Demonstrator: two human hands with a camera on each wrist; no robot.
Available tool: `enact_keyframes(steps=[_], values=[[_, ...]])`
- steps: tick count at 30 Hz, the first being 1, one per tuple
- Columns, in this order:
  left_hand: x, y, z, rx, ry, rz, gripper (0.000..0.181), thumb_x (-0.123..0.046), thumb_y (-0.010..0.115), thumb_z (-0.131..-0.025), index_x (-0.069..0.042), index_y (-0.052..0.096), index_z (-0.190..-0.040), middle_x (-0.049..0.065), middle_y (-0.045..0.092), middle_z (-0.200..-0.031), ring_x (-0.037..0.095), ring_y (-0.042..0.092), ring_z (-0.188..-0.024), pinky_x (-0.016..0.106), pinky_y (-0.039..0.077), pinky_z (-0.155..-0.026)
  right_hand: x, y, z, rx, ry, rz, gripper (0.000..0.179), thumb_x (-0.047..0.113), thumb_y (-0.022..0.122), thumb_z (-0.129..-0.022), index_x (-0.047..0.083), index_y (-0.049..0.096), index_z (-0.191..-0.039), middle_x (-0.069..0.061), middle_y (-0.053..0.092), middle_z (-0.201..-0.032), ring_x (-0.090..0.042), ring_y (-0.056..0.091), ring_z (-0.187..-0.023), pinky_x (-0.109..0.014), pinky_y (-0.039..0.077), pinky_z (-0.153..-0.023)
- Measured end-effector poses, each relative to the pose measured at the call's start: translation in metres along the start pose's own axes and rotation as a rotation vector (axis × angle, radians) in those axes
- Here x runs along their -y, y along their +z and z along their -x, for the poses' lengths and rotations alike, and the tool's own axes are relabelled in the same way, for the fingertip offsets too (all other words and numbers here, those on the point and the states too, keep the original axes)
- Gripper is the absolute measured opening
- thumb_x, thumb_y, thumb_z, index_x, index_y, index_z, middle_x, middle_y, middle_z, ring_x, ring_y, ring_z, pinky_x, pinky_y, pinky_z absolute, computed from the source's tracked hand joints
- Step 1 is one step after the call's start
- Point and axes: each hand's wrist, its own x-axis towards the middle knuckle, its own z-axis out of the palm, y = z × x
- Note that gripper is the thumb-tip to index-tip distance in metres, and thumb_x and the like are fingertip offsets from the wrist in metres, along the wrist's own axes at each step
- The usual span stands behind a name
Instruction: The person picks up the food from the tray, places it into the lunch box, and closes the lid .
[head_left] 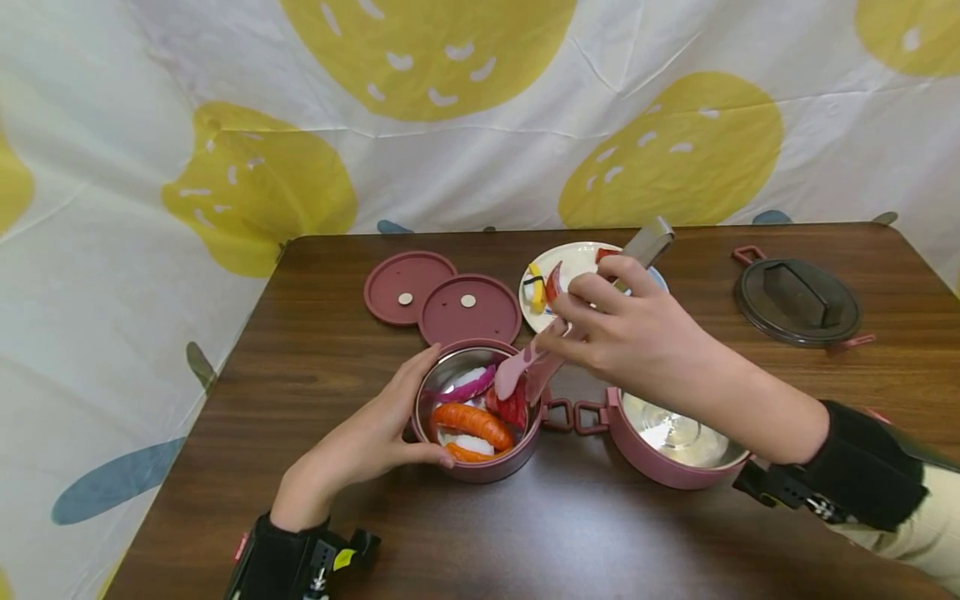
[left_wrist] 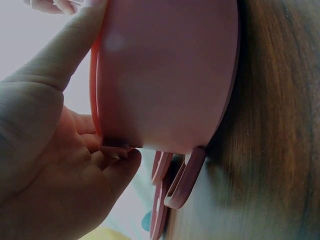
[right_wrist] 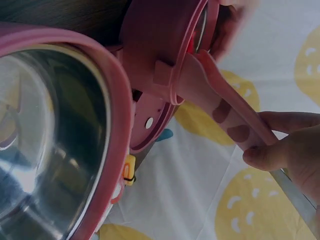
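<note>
In the head view my left hand [head_left: 367, 433] holds a pink pot [head_left: 483, 475] with a metal lining, thumb on the near rim and fingers along the far left side. Inside lie toy sushi pieces: a purple-topped one [head_left: 468, 385], an orange shrimp one [head_left: 474, 423] and a red one [head_left: 512, 407]. My right hand [head_left: 622, 321] pinches a pair of tongs [head_left: 517, 371] with pink tips and a metal back end. Those tips reach down over the pot's right side, at the red piece. The right wrist view shows thumb and fingers on the tongs' pink arms [right_wrist: 225, 110].
A second pink pot [head_left: 675, 471] with a metal lining stands to the right, handles nearly meeting. Behind are two dark pink lids [head_left: 468, 321] and a white plate [head_left: 534, 321] with several toy sushi pieces. A dark lid [head_left: 795, 304] on a pink-handled piece lies at the back right.
</note>
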Motion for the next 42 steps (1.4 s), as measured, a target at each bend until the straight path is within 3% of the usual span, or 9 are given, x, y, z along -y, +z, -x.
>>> enact_keyframes(steps=[10,21,25,31,36,40,42], values=[[0.001,0.001,0.000,0.003,0.002,-0.001,0.114,-0.042,0.079,-0.071,-0.014,0.008,-0.154,0.010,0.014,-0.159,0.025,0.023,-0.140,0.056,0.030,-0.111,0.004,0.000,-0.008,0.064,-0.046,0.006,0.037,0.002,0.075,-0.074,0.030,0.069,-0.099,-0.009,0.066,-0.097,-0.028,0.046,-0.094,-0.049,0.041,-0.082],[0.002,0.000,0.001,-0.001,0.003,-0.004,0.113,-0.042,0.079,-0.071,-0.012,0.008,-0.154,0.011,0.015,-0.158,0.027,0.024,-0.140,0.056,0.030,-0.111,-0.003,-0.005,0.001,0.033,0.004,-0.037,0.049,-0.002,0.077,-0.071,0.030,0.070,-0.108,-0.010,0.063,-0.101,-0.029,0.046,-0.092,-0.053,0.041,-0.085],[0.003,0.000,0.001,-0.006,0.007,-0.006,0.114,-0.042,0.080,-0.071,-0.013,0.008,-0.154,0.011,0.015,-0.158,0.026,0.023,-0.140,0.056,0.030,-0.111,-0.005,-0.006,0.006,0.003,0.040,-0.035,0.051,-0.006,0.075,-0.071,0.027,0.070,-0.110,-0.008,0.060,-0.095,-0.029,0.046,-0.092,-0.053,0.040,-0.083],[0.004,0.000,0.001,-0.006,0.008,-0.009,0.114,-0.044,0.079,-0.070,-0.013,0.008,-0.154,0.010,0.014,-0.159,0.026,0.023,-0.140,0.056,0.029,-0.111,-0.009,-0.009,0.015,-0.042,0.138,-0.058,0.046,-0.007,0.059,-0.085,0.026,0.068,-0.115,-0.007,0.055,-0.093,-0.030,0.046,-0.089,-0.055,0.039,-0.079],[0.005,-0.001,0.001,-0.009,0.007,-0.003,0.113,-0.041,0.080,-0.071,-0.012,0.009,-0.154,0.011,0.015,-0.158,0.026,0.023,-0.140,0.057,0.029,-0.111,-0.012,-0.015,0.026,-0.044,0.230,-0.093,0.047,-0.010,0.060,-0.084,0.022,0.066,-0.118,-0.010,0.057,-0.095,-0.034,0.048,-0.087,-0.059,0.038,-0.073],[0.006,-0.001,0.002,-0.010,0.004,-0.006,0.114,-0.041,0.080,-0.070,-0.012,0.009,-0.154,0.012,0.015,-0.158,0.027,0.024,-0.140,0.057,0.030,-0.111,-0.014,-0.018,0.034,-0.067,0.290,-0.077,0.045,-0.009,0.051,-0.088,0.020,0.067,-0.117,-0.012,0.058,-0.089,-0.038,0.047,-0.081,-0.059,0.037,-0.064],[0.007,-0.001,0.002,-0.011,0.004,-0.008,0.114,-0.041,0.080,-0.070,-0.012,0.009,-0.154,0.012,0.016,-0.158,0.027,0.024,-0.140,0.057,0.030,-0.111,-0.015,-0.018,0.040,-0.070,0.321,-0.069,0.043,-0.007,0.056,-0.085,0.019,0.067,-0.118,-0.012,0.058,-0.088,-0.039,0.047,-0.080,-0.058,0.036,-0.061]])
